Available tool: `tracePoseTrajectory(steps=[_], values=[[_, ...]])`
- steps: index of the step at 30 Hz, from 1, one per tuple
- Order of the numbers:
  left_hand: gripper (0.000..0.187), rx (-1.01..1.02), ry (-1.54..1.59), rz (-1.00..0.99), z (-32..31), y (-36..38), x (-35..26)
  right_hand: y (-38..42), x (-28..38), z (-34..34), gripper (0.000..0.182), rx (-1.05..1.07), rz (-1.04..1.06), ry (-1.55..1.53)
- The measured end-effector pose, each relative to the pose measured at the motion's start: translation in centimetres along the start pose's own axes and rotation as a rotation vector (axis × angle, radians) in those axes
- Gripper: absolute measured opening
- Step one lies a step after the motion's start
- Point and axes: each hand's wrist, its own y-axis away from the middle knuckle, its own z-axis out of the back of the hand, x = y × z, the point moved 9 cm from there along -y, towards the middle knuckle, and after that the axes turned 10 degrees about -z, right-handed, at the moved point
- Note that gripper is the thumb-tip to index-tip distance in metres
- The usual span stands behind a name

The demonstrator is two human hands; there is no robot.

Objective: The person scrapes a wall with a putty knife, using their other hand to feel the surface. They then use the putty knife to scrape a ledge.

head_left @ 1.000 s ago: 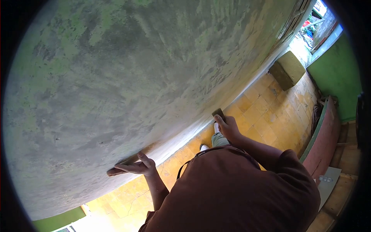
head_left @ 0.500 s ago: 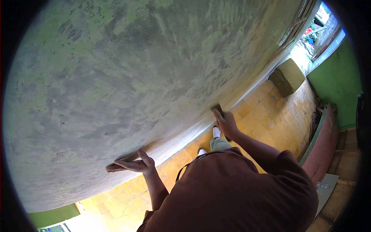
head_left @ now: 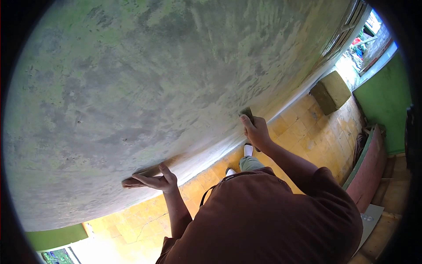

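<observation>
A large wall (head_left: pixel 145 88), mottled grey and green with rough patches, fills the upper left of the head view. My right hand (head_left: pixel 258 132) is closed round a flat, dark grey-brown block (head_left: pixel 247 114), whose upper end is against or very close to the wall's lower part. My grip hides most of the block. Further left, my left hand (head_left: pixel 156 180) lies beside the wall with its fingers stretched out and thumb raised. Its fingertips appear to touch the surface, and a dark shadow falls along them. I see nothing held in it.
Yellow floor tiles (head_left: pixel 292 127) run along the wall's foot, where my feet stand. A brown box-like block (head_left: pixel 332 92) sits near the bright doorway at upper right. A curved pink panel with a green edge (head_left: pixel 367 169) stands at right, before a green wall (head_left: pixel 384 97).
The view has turned slightly. My right hand and its block are a little higher in the picture. My left hand is also slightly higher, its fingers still stretched out by the wall.
</observation>
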Motion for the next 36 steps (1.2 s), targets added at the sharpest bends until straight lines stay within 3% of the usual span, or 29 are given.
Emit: tracePoseTrajectory(steps=[9,12,15,19,21,22,24,28,31,33,36], values=[[0.079,-0.007,0.015,-0.001,-0.1,-0.2,-0.1,2.0,-6.3,1.9,0.053,-0.014,-0.167,0.187],[0.079,-0.007,0.017,-0.001,-0.1,0.0,0.1,-0.1,-0.8,0.8,0.053,-0.024,-0.069,-0.008],[0.079,-0.001,0.019,0.003,-0.2,0.1,0.1,0.5,-1.1,1.1,0.053,0.006,-0.092,-0.032],[0.079,-0.002,0.012,-0.017,-0.1,0.0,0.0,2.0,-4.0,2.1,0.052,0.005,-0.076,0.115],[0.079,0.007,0.011,0.004,-0.1,0.1,0.2,1.7,-6.7,2.4,0.051,-0.018,-0.183,0.125],[0.079,0.003,0.007,0.005,-0.1,0.0,0.2,1.1,-5.1,1.9,0.051,-0.015,-0.179,0.126],[0.080,0.011,0.002,0.003,-0.1,0.0,0.0,-0.1,0.9,1.0,0.052,-0.047,0.071,0.051],[0.081,0.013,-0.012,0.008,-0.1,0.1,0.2,1.0,2.3,0.0,0.051,0.050,0.006,-0.030],[0.081,0.017,-0.005,0.008,-0.1,0.2,0.1,1.8,-2.2,1.6,0.051,0.003,-0.041,0.057],[0.081,0.008,0.015,0.014,-0.1,0.2,0.2,1.5,-5.7,2.2,0.051,0.010,-0.178,0.094],[0.080,0.005,0.012,0.013,-0.1,0.1,0.1,-0.2,-0.9,1.5,0.054,-0.017,-0.097,-0.007]])
